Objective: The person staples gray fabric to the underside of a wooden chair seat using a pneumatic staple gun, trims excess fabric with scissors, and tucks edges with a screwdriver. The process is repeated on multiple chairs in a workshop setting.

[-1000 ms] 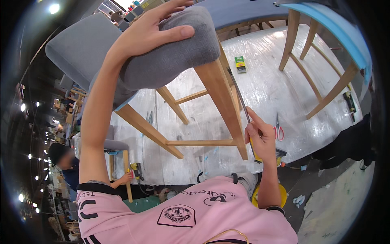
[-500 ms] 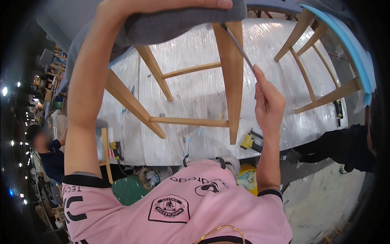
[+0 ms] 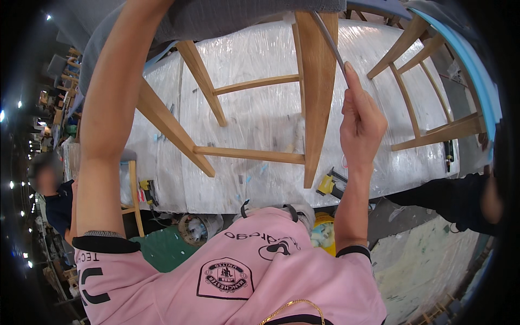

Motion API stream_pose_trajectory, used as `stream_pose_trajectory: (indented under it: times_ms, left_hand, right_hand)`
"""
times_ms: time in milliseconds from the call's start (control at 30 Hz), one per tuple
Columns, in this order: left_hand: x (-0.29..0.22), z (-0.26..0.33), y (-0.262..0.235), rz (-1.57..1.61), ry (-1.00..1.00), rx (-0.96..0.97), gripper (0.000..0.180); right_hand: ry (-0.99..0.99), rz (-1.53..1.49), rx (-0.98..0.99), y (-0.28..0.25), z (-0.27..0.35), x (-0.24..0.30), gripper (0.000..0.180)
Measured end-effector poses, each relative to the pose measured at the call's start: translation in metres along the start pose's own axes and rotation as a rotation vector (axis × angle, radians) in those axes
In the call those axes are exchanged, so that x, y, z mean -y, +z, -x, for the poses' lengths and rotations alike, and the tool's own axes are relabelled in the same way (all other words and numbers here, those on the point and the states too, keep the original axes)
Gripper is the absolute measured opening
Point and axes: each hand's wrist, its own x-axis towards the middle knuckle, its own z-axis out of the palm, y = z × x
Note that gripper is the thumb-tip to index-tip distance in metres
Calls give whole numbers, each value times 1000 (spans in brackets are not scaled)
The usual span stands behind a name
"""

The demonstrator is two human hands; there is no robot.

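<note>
My right hand (image 3: 364,122) is closed around a thin grey metal rod-like tool (image 3: 330,42), its index finger stretched along the shaft. The tool's far end meets the grey fabric seat (image 3: 233,20) where a wooden chair leg (image 3: 318,81) joins it; the tip itself is hard to make out. Wooden stretchers (image 3: 249,155) link the chair's legs, which point toward me. My left forearm (image 3: 116,86) reaches up along the seat's left side, and the hand lies beyond the top edge, out of sight.
The table (image 3: 249,189) is covered in clear plastic film. Yellow-and-black staple guns (image 3: 331,185) lie along its near edge. Another chair with a light blue cover (image 3: 485,81) is at right. People stand at far left (image 3: 58,200) and right (image 3: 455,200). Buckets (image 3: 195,229) sit below the table.
The chair has shifted slightly, its nearest leg now more to the right. My right hand and the tool's tip have moved up and right. My left hand has slid out past the top edge.
</note>
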Motion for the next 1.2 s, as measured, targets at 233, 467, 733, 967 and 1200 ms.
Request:
stream_pose_trajectory:
  times_ms: [233, 467, 733, 967, 1200]
  left_hand:
    - [-6, 8, 5, -103, 288, -81, 97]
    - [0, 8, 18, -224, 158, -131, 89]
    - [8, 4, 11, -182, 82, -103, 76]
    - [1, 0, 5, -58, 185, -55, 75]
    - [17, -6, 17, -76, 186, -84, 77]
  right_hand:
    - [18, -26, -56, -8, 3, 3, 57]
    - [116, 28, -6, -43, 40, -12, 49]
    - [-22, -13, 23, -20, 6, -10, 59]
    - [-80, 0, -4, -16, -6, -19, 63]
    - [-70, 96, 9, -12, -7, -22, 55]
